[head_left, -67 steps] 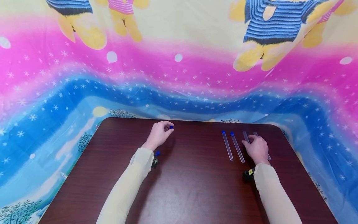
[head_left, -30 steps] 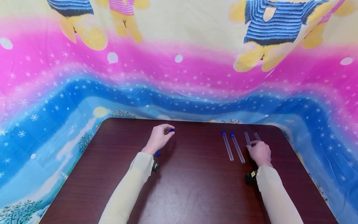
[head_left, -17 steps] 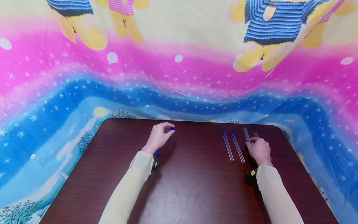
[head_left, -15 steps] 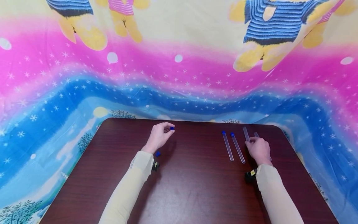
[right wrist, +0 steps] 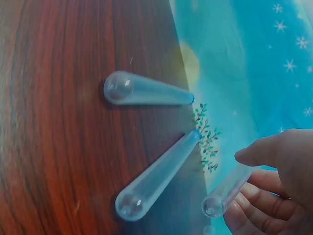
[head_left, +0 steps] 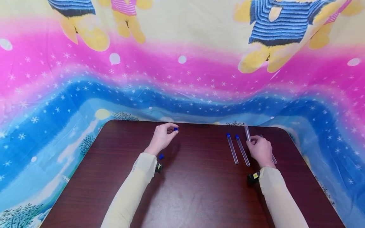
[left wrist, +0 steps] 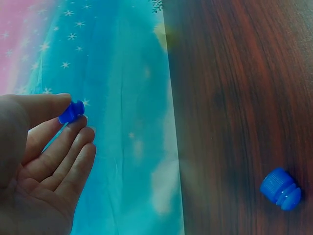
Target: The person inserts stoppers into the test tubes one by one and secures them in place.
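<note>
Currently pinching a cap (head_left: 175,129) in left hand (head_left: 162,137), a tube (head_left: 247,133) in right hand (head_left: 260,152); best lift it clear of capped tubes (head_left: 242,152) at the latter's nine o'clock.

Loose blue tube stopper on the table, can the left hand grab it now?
Probably yes: nothing visible covers the loose blue tube stopper near the left hand. That hand pinches a second blue tube stopper, though, so it may need to let go first.
</note>
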### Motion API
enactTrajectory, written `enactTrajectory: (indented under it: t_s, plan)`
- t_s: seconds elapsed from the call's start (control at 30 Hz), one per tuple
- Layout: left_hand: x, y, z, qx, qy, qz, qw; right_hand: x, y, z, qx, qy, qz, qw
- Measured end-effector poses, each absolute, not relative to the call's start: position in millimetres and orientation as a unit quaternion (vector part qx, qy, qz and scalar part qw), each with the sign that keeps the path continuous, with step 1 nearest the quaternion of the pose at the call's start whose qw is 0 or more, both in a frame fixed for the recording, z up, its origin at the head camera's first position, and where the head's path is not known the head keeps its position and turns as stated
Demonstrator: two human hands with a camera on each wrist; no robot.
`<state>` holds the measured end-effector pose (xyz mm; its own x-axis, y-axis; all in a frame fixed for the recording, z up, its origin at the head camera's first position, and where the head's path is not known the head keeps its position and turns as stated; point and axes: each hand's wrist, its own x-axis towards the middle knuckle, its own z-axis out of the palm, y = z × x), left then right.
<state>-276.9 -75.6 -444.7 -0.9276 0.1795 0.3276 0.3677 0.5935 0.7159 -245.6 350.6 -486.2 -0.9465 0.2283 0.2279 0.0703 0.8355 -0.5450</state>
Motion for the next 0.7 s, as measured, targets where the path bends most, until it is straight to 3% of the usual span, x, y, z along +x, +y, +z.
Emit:
enactTrajectory:
  t_s: [0.7]
  plan:
    - [-276.7, -73.2, -437.4, -0.143, -0.887, -0.428, 0.1, -246.2, 322.7, -479.4, -0.041, -0.931, 0.305, 0.195]
